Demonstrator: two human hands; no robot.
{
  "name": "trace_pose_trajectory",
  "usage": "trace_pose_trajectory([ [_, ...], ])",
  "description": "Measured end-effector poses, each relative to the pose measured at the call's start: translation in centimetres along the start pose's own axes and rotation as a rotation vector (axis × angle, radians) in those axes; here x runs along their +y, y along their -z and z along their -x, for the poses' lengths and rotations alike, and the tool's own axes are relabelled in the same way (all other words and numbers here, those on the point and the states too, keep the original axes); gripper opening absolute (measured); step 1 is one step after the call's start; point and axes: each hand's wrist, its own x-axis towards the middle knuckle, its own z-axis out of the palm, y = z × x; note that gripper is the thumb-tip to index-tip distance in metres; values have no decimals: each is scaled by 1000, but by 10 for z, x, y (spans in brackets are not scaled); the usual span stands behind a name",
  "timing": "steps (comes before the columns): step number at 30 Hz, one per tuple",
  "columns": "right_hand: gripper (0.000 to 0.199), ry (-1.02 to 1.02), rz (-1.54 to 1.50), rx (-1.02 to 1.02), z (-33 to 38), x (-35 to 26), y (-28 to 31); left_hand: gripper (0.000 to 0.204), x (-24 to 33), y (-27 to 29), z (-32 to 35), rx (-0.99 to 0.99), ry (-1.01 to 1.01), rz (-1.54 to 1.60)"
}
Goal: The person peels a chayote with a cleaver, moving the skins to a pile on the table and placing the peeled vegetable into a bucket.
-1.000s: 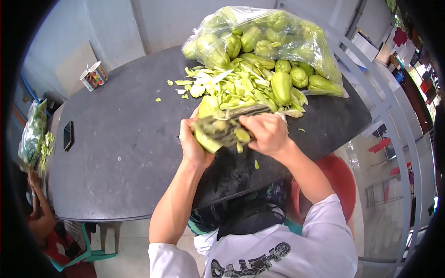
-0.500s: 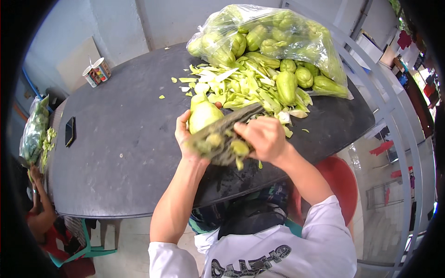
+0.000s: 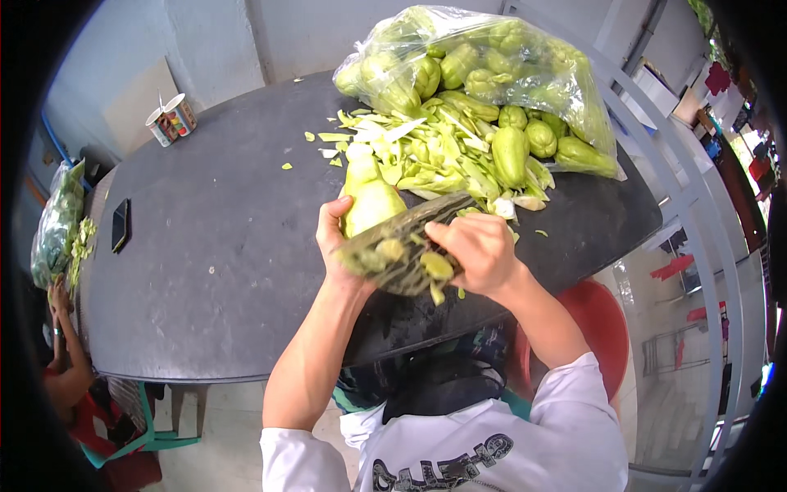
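Observation:
My left hand is wrapped round the lower part of a pale green chayote, its narrower end pointing away from me. My right hand grips a wide, dark-bladed knife, slanted across the near side of the chayote. Bits of green peel cling to the blade, which is smeared by motion. The blade hides part of my left fingers and the knife's edge against the chayote. Just beyond lies a heap of chayote peelings, with several whole chayotes at its right.
A clear plastic bag full of chayotes lies at the back of the dark table. Two paper cups and a phone are on the left. Another person's hand is beside a bag of greens. A red round stool stands at right.
The chayote has turned in my left hand, showing more of its pale side. The knife and my right hand have shifted slightly right and nearer to me.

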Motion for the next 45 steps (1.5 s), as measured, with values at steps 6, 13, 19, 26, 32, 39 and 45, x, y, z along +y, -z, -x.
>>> trace_pose_trajectory([
  [6, 35, -265, 217, -111, -3, 28, -14, 58, -5, -18, 2, 267, -196, -209],
  [13, 38, -73, 12, -32, -8, 9, 2, 57, -5, -2, 5, 42, -129, -175],
  [19, 21, -459, 420, -140, -1, 61, -16, 60, -10, -9, 1, 155, -167, -281],
  [26, 32, -282, 102, -26, -7, 16, -4, 59, -6, -5, 1, 242, -142, -179],
  [32, 27, 103, 134, 23, -9, -13, -5, 58, 4, 0, 4, 20, -1, 171],
  [39, 24, 159, 217, 66, -11, -18, -10, 57, 0, -5, 5, 67, -43, 139],
  [45, 24, 174, 228, 83, -10, -18, -10, 54, 0, -3, 5, 9, -11, 102],
])
